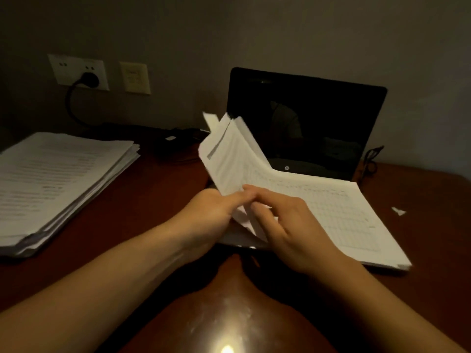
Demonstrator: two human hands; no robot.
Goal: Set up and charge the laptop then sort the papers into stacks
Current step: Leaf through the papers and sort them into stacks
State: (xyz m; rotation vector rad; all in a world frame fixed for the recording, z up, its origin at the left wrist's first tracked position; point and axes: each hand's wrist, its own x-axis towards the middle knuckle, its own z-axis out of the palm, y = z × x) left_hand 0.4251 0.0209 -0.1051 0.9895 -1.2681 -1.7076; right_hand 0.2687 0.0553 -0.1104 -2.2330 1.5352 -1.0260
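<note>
Papers [331, 212] at centre hide the keyboard of the laptop [305, 118]. The stack [56, 184] at left runs off-frame, its print unreadable.

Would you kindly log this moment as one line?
step: sorting; left hand: holds lifted sheets; right hand: at sheets' corner; laptop: open, screen dark; plug: in wall socket
</note>
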